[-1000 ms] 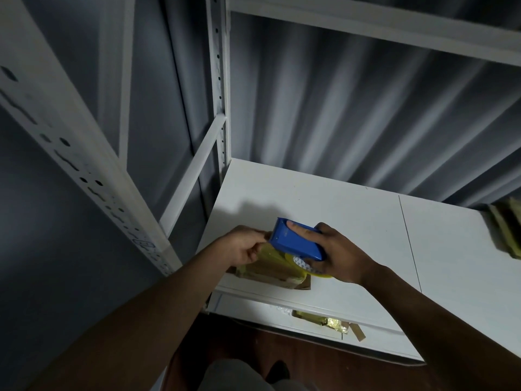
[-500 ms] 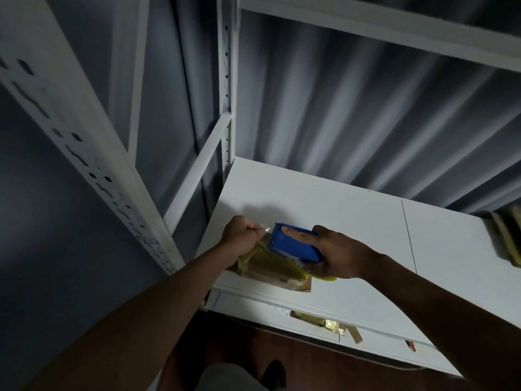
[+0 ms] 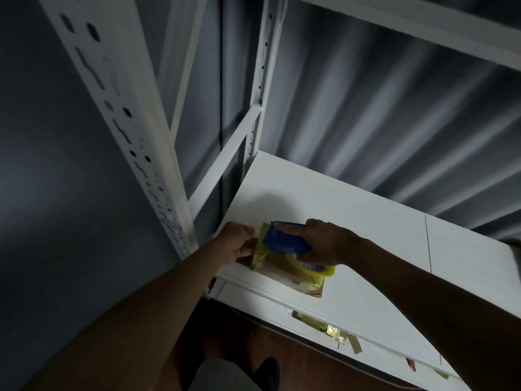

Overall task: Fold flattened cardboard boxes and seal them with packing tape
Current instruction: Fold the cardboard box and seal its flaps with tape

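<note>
Head view: a small cardboard box (image 3: 293, 280) wrapped in yellowish tape lies at the front left corner of the white shelf (image 3: 366, 221). The left hand (image 3: 236, 244) pinches its left end; the right hand (image 3: 324, 244) grasps a blue tape dispenser (image 3: 284, 241) pressed on top.

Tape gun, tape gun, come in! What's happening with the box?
Right hand grips blue tape gun on small box. Left hand pinches tape end. Nothing blocking.

Box (image 3: 284, 273) on shelf (image 3: 352, 221) front edge; tape dispenser (image 3: 284, 241) atop it; scraps (image 3: 327, 328) on lower shelf.
</note>
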